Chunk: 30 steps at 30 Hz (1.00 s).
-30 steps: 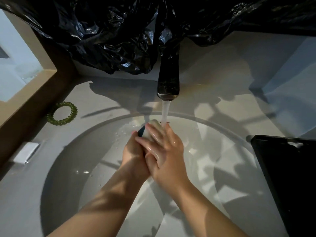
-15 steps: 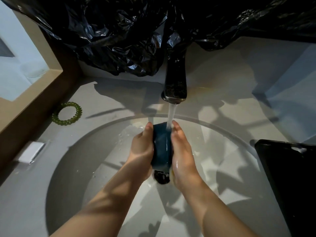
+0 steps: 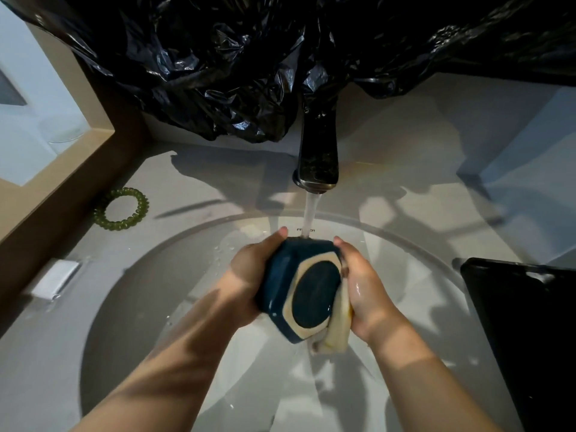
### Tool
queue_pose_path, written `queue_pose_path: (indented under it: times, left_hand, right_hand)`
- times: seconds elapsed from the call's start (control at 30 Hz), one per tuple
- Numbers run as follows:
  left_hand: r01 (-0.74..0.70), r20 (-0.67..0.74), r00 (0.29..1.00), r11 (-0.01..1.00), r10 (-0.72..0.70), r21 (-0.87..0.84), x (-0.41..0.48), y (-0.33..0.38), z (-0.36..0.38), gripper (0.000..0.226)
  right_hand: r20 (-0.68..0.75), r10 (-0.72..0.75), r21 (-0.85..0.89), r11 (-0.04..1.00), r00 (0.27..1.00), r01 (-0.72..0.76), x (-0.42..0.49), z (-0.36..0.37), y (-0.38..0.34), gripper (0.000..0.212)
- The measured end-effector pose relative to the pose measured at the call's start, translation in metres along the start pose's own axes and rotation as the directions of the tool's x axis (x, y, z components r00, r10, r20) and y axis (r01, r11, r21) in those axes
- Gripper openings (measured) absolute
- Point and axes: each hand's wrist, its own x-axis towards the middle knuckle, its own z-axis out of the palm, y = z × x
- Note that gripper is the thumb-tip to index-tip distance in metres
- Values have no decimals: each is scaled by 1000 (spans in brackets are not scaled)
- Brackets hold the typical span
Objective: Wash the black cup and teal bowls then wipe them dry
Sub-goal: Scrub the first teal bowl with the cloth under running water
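The teal bowl [image 3: 316, 294] is held on its side by both hands, with its underside turned toward the camera, so the pale ring around the base is seen pretty clearly. The left hand [image 3: 249, 275] is wrapped around the bowl's left wall, thumb up on the top edge, so that grip is closed on the bowl. The right hand [image 3: 364, 285] is closed against the bowl's right side, and a cream-colored cloth [image 3: 338, 332] is pinched between palm and bowl, with its wet end hanging out below the hand. Whether the cloth is a rag or a thin sponge can't be told.

The bowl is held up over the white sink basin [image 3: 156, 291], right under the dark faucet [image 3: 318, 151]. The water stream [image 3: 311, 213] is landing on the bowl's upper edge.

Further out on the pale tabletop [image 3: 202, 182], a green beaded ring [image 3: 141, 207] is lying flat left of the faucet, well apart from the hands. A small white object [image 3: 54, 279] sits near the left edge. A black tray [image 3: 530, 322] is seen on the right, and crumpled black plastic sheeting [image 3: 218, 73] is draped along the back.
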Motion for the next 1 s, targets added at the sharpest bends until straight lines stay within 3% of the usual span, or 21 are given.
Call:
queue_pose_path:
  times: [0.13, 0.27, 0.33, 0.4, 0.47, 0.53, 0.63, 0.77, 0.87, 1.0]
  left_hand:
    - [79, -80, 991, 944, -110, -321, 8, -3, -9, 34]
    - [49, -192, 973, 927, -128, -371, 8, -10, -2, 24]
    - [50, -150, 983, 937, -108, -347, 8, -11, 3, 24]
    - [37, -65, 996, 975, -53, -220, 8, -13, 5, 30]
    - [-5, 39, 999, 1000, 4, 21, 7, -18, 5, 41]
    - [15, 102, 995, 995, -25, 96, 4, -24, 8, 54]
    - [140, 112, 985, 988, -132, -65, 10, -27, 1, 62]
    - [279, 306, 930, 933, -204, -227, 22, -27, -13, 71]
    - [276, 226, 945, 947, -237, -162, 22, -27, -7, 52]
    - [313, 104, 947, 945, -304, -91, 21, -21, -2, 48]
  right_hand:
    - [50, 105, 244, 963, 993, -114, -4, 9, -1, 47]
    - [10, 183, 327, 928, 983, -177, 0, 11, 0, 43]
    - [-43, 206, 354, 918, 978, -178, 1, 9, -1, 44]
    - [-240, 69, 258, 966, 968, -5, 8, 2, -2, 34]
    - [-388, -217, -52, 976, 896, 214, 7, 2, -6, 29]
    - [-369, -443, -402, 869, 817, 290, -1, 10, -6, 27]
    - [-228, -491, -589, 757, 841, 283, -8, 24, 5, 25]
    - [-293, -454, -416, 853, 842, 315, -6, 27, 4, 29]
    - [-334, -388, -296, 909, 859, 295, -6, 26, 1, 28]
    - [-367, -218, -165, 972, 904, 167, 6, 14, -3, 37]
